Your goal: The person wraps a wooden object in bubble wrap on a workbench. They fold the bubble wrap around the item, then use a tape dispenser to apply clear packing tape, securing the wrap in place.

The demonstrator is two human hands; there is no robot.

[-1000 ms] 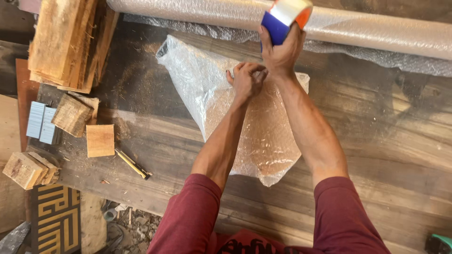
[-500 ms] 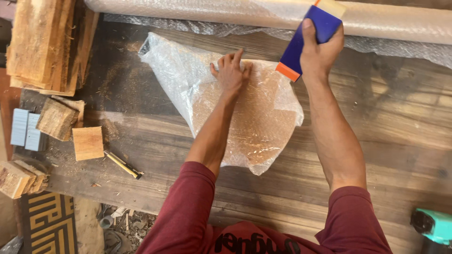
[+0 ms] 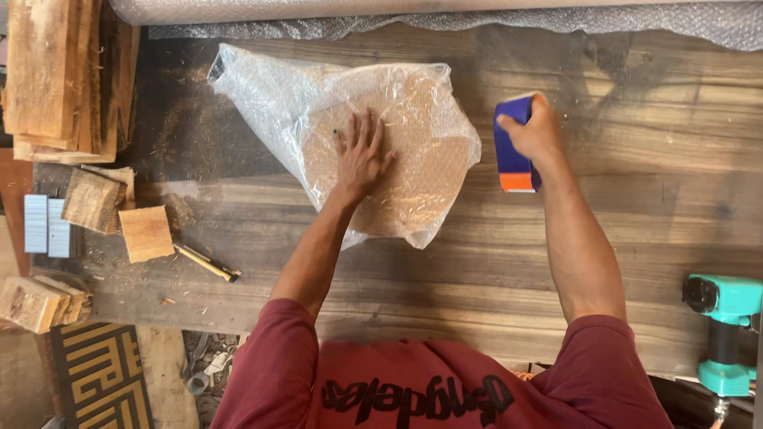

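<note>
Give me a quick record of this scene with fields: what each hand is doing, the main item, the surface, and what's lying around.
left hand: left hand pressed flat, fingers spread, on the bubble-wrapped round piece
right hand: right hand grips a blue and orange tape dispenser, beside the wrapped piece
surface: dark wooden table
far edge: roll of bubble wrap
left side: stacked planks, small wood blocks, a pencil-like tool
lower right: teal power tool

Top: dark red short-sleeved shirt, black lettering across the chest.
Sleeves: dark red, loose, ending above the elbows.
Forearms: bare; no watch or bands visible.
Left hand [image 3: 362,155]: bare, ungloved.
Right hand [image 3: 534,133]: bare, ungloved.
</note>
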